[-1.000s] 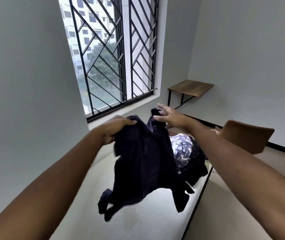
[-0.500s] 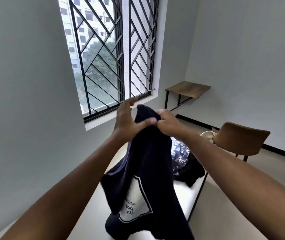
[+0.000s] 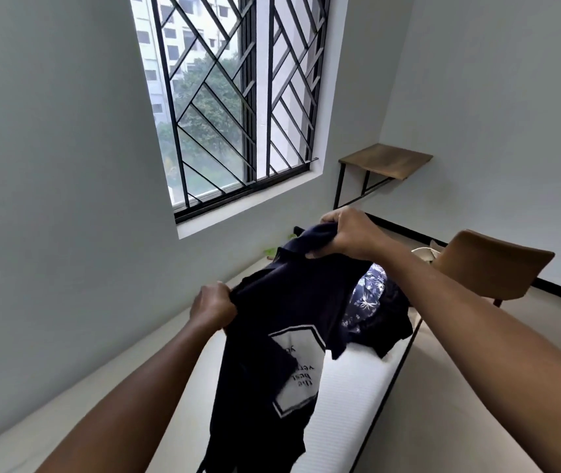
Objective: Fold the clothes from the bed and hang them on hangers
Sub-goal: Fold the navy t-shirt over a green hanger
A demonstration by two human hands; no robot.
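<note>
- The hands have pulled apart since half a second ago, when both pinched one bunched spot of the dark T-shirt; now the left hand has dropped low and to the left while the right hand stays high.
- The fingers of each hand are curled tight, each closed on an edge of the shirt, the fabric stretched between them.
- The shirt hangs in the air over the bed, its white printed patch facing the camera with the lettering upside down, its lower end trailing toward the mattress.
- This spread suggests the shirt is being opened out to find its shape, so folding is only starting and hanging is not yet begun.
- Count: one shirt in hand; a pile of clothes on the bed behind it, with one flowered piece and at least one dark piece, though the heap is too tangled to count surely.
- One chair stands beside the bed, and one wooden shelf sits in the corner.
- No hangers can be made out with any certainty.
</note>
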